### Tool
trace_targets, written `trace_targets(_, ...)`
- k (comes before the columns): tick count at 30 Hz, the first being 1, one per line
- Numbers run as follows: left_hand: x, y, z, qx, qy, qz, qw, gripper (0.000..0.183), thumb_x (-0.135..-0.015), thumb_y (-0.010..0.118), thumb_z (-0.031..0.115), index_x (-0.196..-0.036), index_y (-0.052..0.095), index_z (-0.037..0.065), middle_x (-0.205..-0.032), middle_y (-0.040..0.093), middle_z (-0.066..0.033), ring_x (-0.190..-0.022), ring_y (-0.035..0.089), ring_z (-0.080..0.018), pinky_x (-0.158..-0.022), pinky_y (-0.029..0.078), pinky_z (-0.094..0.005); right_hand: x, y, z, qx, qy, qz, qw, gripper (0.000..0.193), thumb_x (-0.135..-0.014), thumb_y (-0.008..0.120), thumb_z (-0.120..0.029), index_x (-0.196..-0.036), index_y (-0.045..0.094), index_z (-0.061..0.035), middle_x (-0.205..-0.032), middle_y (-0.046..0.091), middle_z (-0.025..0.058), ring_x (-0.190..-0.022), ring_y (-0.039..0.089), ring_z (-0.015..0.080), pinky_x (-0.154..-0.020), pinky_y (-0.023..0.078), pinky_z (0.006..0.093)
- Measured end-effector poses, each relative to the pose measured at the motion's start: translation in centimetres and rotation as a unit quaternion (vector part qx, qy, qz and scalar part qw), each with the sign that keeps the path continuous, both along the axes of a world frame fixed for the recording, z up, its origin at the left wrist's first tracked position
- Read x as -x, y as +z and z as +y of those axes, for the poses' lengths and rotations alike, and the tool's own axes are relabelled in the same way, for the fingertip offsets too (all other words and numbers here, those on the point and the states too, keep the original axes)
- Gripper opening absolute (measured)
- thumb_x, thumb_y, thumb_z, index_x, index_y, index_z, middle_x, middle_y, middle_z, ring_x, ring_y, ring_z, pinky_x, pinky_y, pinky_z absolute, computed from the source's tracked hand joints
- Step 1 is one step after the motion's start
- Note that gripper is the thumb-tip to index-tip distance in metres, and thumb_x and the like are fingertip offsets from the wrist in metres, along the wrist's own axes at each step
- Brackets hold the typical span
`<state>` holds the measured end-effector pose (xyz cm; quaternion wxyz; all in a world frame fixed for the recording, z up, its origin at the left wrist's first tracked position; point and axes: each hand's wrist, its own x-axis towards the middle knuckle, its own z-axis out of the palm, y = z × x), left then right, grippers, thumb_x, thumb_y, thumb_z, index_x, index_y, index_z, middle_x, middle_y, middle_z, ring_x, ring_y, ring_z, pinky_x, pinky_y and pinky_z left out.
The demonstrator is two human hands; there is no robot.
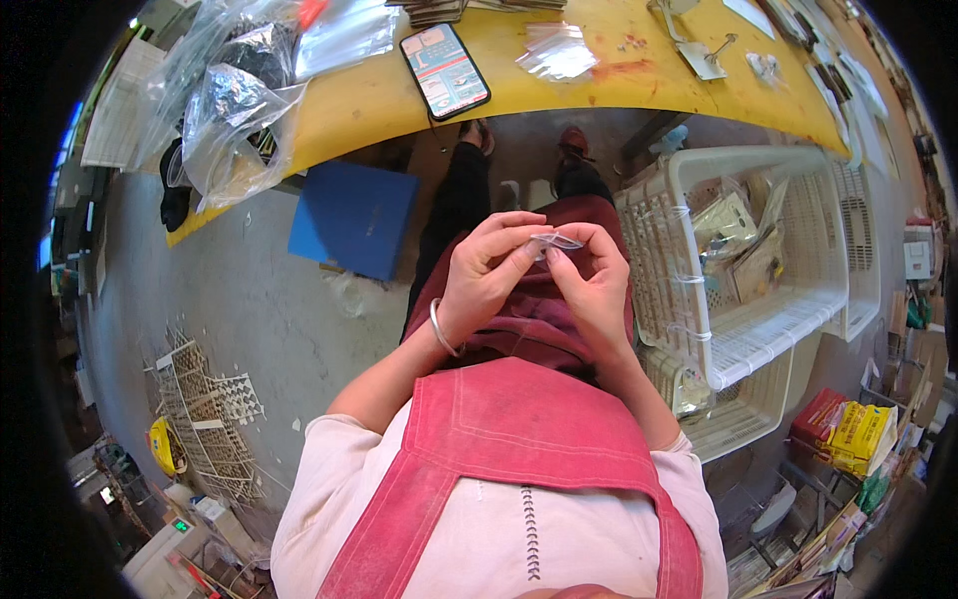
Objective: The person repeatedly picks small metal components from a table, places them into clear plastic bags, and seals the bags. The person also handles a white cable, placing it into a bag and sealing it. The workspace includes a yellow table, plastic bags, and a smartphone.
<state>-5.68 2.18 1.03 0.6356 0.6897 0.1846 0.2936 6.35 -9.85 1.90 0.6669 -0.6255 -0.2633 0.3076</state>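
Observation:
Above my lap, a small clear plastic bag is pinched between both hands. My left hand, with a bangle at the wrist, has thumb and fingertips closed on the bag's left side. On the other side, my right hand grips it between thumb and index finger. The fingers cover part of the bag, and whatever may be inside is too small to make out. Ahead on the yellow table lie a stack of small clear zip bags and a lit phone.
Large clear bags with dark contents hang over the table's left edge. Metal pieces lie at its far right. A blue box stands below. White plastic baskets with packets are to my right.

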Motion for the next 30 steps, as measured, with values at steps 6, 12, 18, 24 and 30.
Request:
trace_targets(6,-0.2,0.5,-0.8,-0.138,0.019,0.021,0.990,0.021,-0.101,0.069,-0.001,-0.119,0.078,0.000,-0.126,0.072,-0.0153,-0.113,0.072,-0.0230,-0.095,0.057,-0.0313,0.4,-1.1,0.6,-0.014,-0.043,-0.056,0.997,0.028,-0.092,0.067,0.004,-0.119,0.063,-0.0007,-0.111,0.066,0.0055,-0.105,0.062,0.0116,-0.095,0.051,0.0268)
trace_targets(12,-0.1,0.1,-0.8,-0.091,0.022,0.028,0.995,0.019,-0.102,0.069,0.001,-0.119,0.078,-0.001,-0.125,0.073,-0.0153,-0.112,0.071,-0.0222,-0.095,0.056,-0.0311,0.3,-1.0,0.3,-0.054,-0.060,-0.081,0.993,0.027,-0.090,0.061,0.009,-0.115,0.063,-0.0011,-0.114,0.064,0.0065,-0.108,0.062,0.0141,-0.098,0.051,0.0284)
trace_targets(18,0.0,0.0,-0.7,-0.074,0.026,0.032,0.996,0.018,-0.103,0.068,0.002,-0.118,0.078,-0.001,-0.126,0.072,-0.0148,-0.113,0.069,-0.0203,-0.095,0.055,-0.0306,-0.8,-1.3,-0.4,-0.034,-0.005,-0.218,0.975,0.018,-0.088,0.065,0.007,-0.104,0.065,-0.0019,-0.113,0.064,0.0098,-0.106,0.063,0.0182,-0.095,0.051,0.0300)
trace_targets(24,-0.1,-0.9,-0.6,-0.071,0.062,0.011,0.995,0.014,-0.102,0.070,0.003,-0.112,0.078,-0.001,-0.117,0.073,-0.0143,-0.100,0.073,-0.0196,-0.084,0.059,-0.0306,-1.7,-1.3,-1.0,0.024,0.059,-0.272,0.960,0.012,-0.088,0.071,0.003,-0.099,0.069,-0.0010,-0.111,0.065,0.0101,-0.102,0.065,0.0212,-0.089,0.053,0.0325)
trace_targets(30,-0.3,-1.7,-1.5,0.062,0.031,-0.018,0.997,0.015,-0.105,0.067,0.005,-0.115,0.076,0.000,-0.113,0.073,-0.0093,-0.100,0.070,-0.0142,-0.084,0.057,-0.0266,-1.0,-1.4,-0.9,0.016,0.090,-0.144,0.985,0.010,-0.093,0.073,0.001,-0.103,0.073,0.0004,-0.111,0.065,0.0097,-0.099,0.066,0.0199,-0.082,0.054,0.0297)
